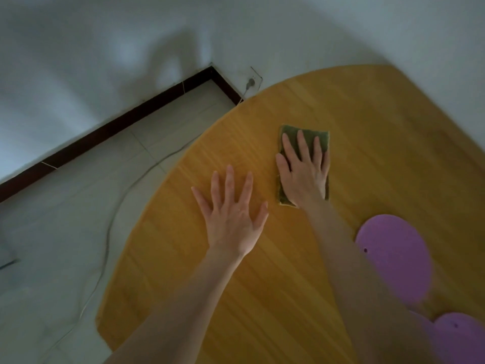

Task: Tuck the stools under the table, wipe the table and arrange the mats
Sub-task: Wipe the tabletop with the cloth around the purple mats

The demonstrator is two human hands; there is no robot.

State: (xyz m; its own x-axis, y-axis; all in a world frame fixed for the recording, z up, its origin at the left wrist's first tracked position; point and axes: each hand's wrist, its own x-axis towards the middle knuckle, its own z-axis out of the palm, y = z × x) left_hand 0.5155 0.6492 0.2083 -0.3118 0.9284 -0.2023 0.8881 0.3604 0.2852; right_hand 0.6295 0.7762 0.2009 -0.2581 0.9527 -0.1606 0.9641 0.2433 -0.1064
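Right hand (305,166) is flat on the green cloth (290,132), fingers straight, mid table (393,114). Left hand (232,211) is at the cloth's 7 o'clock, fingers spread wide on wood. Purple mats (396,258) sit at 5 o'clock

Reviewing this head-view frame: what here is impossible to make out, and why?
Head view:
- Space under the table: hidden by its top, so tucked stools cannot be confirmed.
- Near purple mat: cut off by the frame's bottom-right corner.
- Far purple mat: lower left behind the right forearm.
- Green cloth: middle covered by the right hand.
- Wall socket: small, blurred.
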